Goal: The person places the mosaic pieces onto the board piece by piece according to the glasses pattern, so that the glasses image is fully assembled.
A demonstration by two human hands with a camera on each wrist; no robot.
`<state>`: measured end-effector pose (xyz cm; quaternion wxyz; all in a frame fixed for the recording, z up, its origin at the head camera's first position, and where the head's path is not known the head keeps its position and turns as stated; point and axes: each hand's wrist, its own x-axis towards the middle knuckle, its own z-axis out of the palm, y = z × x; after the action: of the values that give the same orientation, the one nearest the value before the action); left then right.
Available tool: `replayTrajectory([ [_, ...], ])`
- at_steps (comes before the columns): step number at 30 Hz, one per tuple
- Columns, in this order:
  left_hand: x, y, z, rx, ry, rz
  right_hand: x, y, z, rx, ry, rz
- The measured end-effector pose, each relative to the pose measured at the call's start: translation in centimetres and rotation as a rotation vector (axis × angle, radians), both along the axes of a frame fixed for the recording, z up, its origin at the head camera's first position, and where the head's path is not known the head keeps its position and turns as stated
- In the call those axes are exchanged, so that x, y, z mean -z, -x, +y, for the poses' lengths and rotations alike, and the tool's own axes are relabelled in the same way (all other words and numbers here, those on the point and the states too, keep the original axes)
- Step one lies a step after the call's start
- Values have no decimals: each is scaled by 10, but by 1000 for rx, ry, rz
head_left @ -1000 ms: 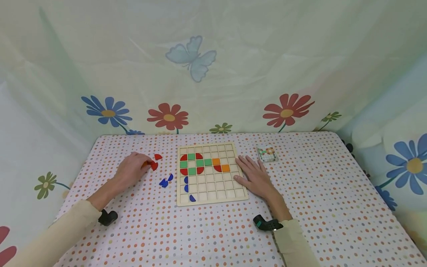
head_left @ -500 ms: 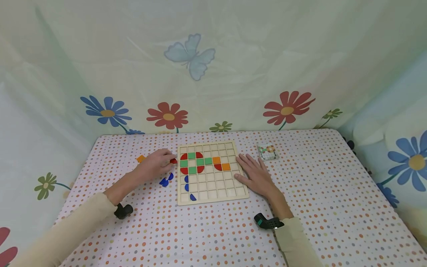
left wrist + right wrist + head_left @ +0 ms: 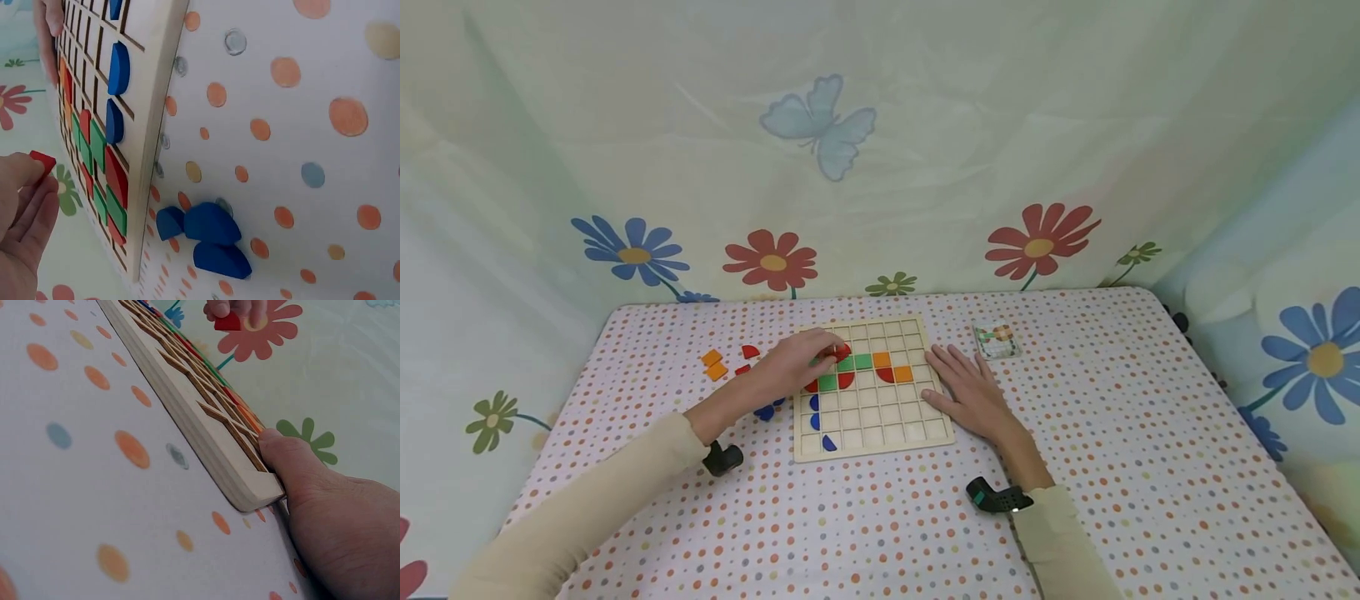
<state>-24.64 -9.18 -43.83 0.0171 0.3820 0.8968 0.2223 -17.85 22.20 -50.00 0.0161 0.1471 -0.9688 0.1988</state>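
My left hand (image 3: 793, 360) is above the upper left part of the wooden grid board (image 3: 872, 452), pinching a red piece (image 3: 42, 161) between thumb and fingers. In the right wrist view that red piece (image 3: 227, 322) hangs above the board. Green squares (image 3: 862, 361), orange squares (image 3: 903, 374), red quarter pieces and blue pieces (image 3: 829, 443) lie in the cells; the hand hides some of them. My right hand (image 3: 973, 396) rests with fingers spread at the board's right edge, its thumb (image 3: 284, 450) touching the rim.
Loose orange squares (image 3: 716, 371) and red pieces (image 3: 749, 352) lie left of the board. Several blue pieces (image 3: 212, 224) lie beside its left edge. A small pattern card (image 3: 997, 342) is on the dotted tablecloth, beyond my right hand.
My left hand has picked up a red piece from the loose ones and moved right with it, over the board. The orange squares have come into sight. My right hand has stayed in place.
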Motion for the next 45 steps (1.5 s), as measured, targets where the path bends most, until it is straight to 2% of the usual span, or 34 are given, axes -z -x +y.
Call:
replayTrajectory([
  [5, -1, -2, 8, 35, -91, -34, -1, 0, 0, 9, -2, -6],
  [9, -2, -4, 14, 12, -166, -133, -1, 0, 0, 11, 3, -11],
  [16, -6, -8, 20, -35, -139, -274, 2, 1, 1, 0, 5, 3],
  [21, -4, -9, 20, -82, -174, -345, 3, 1, 0, 0, 8, 4],
  [30, -3, -9, 23, -78, -210, -351, 1, 0, 0, 7, 18, -1],
  [36, -1, -10, 22, -44, -161, -367, 2, 1, 0, 5, 13, 11],
  [39, 0, -10, 22, -40, -169, -373, 3, 1, 0, 3, 13, 14],
  [45, 2, -12, 21, -88, -241, -362, 2, 0, 0, 3, 15, 13],
])
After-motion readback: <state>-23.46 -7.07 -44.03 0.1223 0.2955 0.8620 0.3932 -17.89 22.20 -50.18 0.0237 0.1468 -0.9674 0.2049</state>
